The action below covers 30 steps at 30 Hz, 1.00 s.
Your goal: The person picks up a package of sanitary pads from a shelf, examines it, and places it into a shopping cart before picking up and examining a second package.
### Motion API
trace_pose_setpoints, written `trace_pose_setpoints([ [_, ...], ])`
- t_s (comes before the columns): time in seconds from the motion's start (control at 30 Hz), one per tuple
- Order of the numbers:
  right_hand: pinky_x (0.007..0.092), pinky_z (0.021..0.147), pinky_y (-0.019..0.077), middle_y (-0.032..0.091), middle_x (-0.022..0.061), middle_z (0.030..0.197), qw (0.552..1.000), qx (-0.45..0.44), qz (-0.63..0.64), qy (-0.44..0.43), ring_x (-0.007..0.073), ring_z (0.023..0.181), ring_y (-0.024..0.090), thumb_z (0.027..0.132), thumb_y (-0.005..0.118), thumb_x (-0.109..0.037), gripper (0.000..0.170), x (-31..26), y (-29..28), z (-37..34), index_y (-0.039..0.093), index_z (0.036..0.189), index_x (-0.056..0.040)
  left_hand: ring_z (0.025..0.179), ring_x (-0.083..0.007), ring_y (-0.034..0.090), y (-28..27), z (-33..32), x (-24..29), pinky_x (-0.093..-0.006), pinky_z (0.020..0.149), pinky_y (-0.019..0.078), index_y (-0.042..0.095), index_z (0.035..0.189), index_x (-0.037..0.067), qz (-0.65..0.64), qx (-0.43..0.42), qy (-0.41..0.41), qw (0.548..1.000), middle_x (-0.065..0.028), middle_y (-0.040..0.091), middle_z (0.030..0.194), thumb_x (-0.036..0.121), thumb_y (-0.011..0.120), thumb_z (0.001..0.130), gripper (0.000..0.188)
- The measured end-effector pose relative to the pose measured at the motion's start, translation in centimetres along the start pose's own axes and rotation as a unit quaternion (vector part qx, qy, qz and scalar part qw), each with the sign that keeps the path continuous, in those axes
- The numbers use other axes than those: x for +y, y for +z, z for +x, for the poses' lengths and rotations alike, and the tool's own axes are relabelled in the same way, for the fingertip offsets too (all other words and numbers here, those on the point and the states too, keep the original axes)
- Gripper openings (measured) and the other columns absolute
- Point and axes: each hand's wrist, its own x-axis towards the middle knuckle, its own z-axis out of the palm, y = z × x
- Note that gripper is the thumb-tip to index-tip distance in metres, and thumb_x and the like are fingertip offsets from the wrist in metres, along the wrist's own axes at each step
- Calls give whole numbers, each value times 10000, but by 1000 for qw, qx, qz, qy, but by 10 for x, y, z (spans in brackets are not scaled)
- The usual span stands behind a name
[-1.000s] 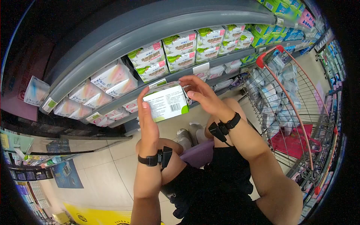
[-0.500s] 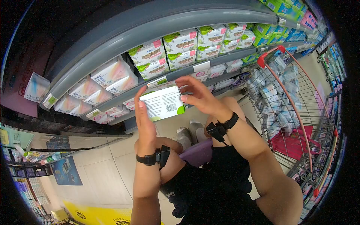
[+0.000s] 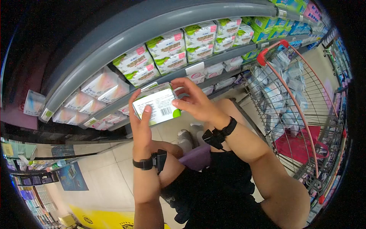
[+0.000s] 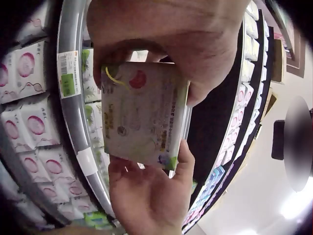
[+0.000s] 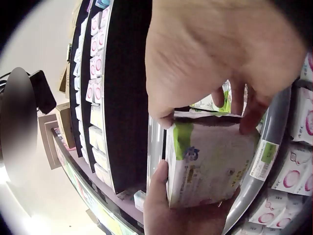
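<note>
Both hands hold up a white pack of sanitary pads [image 3: 158,103] with green corners, its printed barcode side toward the head camera. My left hand [image 3: 141,128] grips the left end, its thumb lying across the printed face. At the other end, my right hand [image 3: 196,103] grips the pack with the thumb at the right edge and the fingers bent over the top. The left wrist view shows the opposite, pinkish-white face of the pack [image 4: 142,115] between the two hands. In the right wrist view, the pack [image 5: 210,166] has a green corner near the right thumb.
Shelves ahead carry several similar white-and-green packs [image 3: 166,44], with pastel-striped packs [image 3: 101,84] at left. A wire shopping cart [image 3: 305,114] with a red-capped handle stands at right, holding bagged goods [image 3: 274,97] and a dark pink bag [image 3: 297,143]. Tiled floor [image 3: 103,175] lies below left.
The hands and pack have shifted a little left in the head view, as have the shelves. My left thumb has come from the pack's left edge onto its printed face.
</note>
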Motion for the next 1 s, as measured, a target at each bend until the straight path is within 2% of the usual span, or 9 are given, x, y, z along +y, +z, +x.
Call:
trace_pose_setpoints([
  [0.1, 320, 873, 475, 529, 100, 1214, 999, 27, -33, -20, 159, 1027, 517, 900, 709, -230, 568, 2, -11, -5, 432, 1365, -61, 1192, -214, 516, 14, 0, 2, -345, 1027, 413, 409, 1435, 49, 35, -6, 29, 999, -134, 525, 1322, 251, 710, 897, 649],
  [0.2, 326, 940, 443, 533, 100, 1237, 998, -6, 59, -21, 159, 1068, 522, 956, 605, -288, 541, -5, -26, -7, 403, 1403, -62, 1189, -223, 503, 31, 0, 5, -359, 1030, 401, 375, 1435, 32, 65, -17, 104, 992, -149, 499, 1328, 204, 744, 876, 692],
  [0.3, 325, 984, 422, 532, 99, 1262, 989, -22, 136, 48, 162, 1133, 522, 986, 519, -330, 553, -6, -42, -14, 367, 1447, -65, 1181, -222, 507, 43, 2, 6, -357, 1024, 405, 372, 1430, 33, 67, -40, 99, 992, -141, 512, 1297, 224, 753, 869, 706],
  [0.43, 327, 1008, 424, 536, 89, 1275, 987, -36, 149, 49, 166, 1189, 520, 986, 521, -365, 597, -8, -52, -17, 341, 1474, -71, 1177, -223, 512, 52, 3, 4, -356, 1022, 406, 379, 1416, 29, 39, -54, 84, 994, -126, 505, 1284, 243, 780, 846, 729],
  [0.63, 336, 1033, 429, 518, 86, 1343, 954, -45, 253, 153, 163, 1253, 502, 977, 563, -328, 620, -16, -59, -21, 328, 1485, -63, 1249, -250, 454, 47, 12, -13, -390, 1066, 373, 395, 1394, 26, 112, -110, 198, 968, -133, 398, 1359, 237, 860, 748, 824],
  [0.7, 342, 1045, 423, 512, 86, 1362, 959, -38, 238, 150, 163, 1271, 490, 962, 598, -279, 647, -20, -58, -20, 307, 1497, -59, 1293, -268, 422, 45, 11, -17, -408, 1096, 336, 372, 1418, 30, 100, -128, 181, 970, -153, 372, 1398, 247, 850, 736, 861],
  [0.77, 344, 1064, 402, 512, 78, 1356, 982, -61, 155, 85, 175, 1279, 481, 925, 651, -216, 708, -16, -62, -17, 284, 1511, -66, 1304, -275, 418, 43, 14, -18, -411, 1104, 325, 337, 1450, 30, 93, -147, 182, 968, -159, 368, 1412, 256, 832, 743, 892],
  [0.87, 361, 1097, 357, 444, 93, 1422, 990, -87, 104, 49, 205, 1329, 430, 856, 703, -182, 805, -24, -60, -15, 263, 1519, -62, 1327, -285, 398, 51, 12, -8, -415, 1119, 302, 272, 1496, 30, -42, -119, 104, 987, -176, 354, 1437, 274, 801, 759, 939],
  [1.0, 374, 1110, 334, 389, 109, 1454, 995, -92, 46, 7, 227, 1350, 398, 785, 766, -144, 927, -19, -57, -16, 222, 1533, -73, 1313, -272, 418, 48, 11, 0, -400, 1095, 347, 202, 1527, 56, -31, -112, 29, 993, -175, 371, 1434, 195, 748, 820, 904],
])
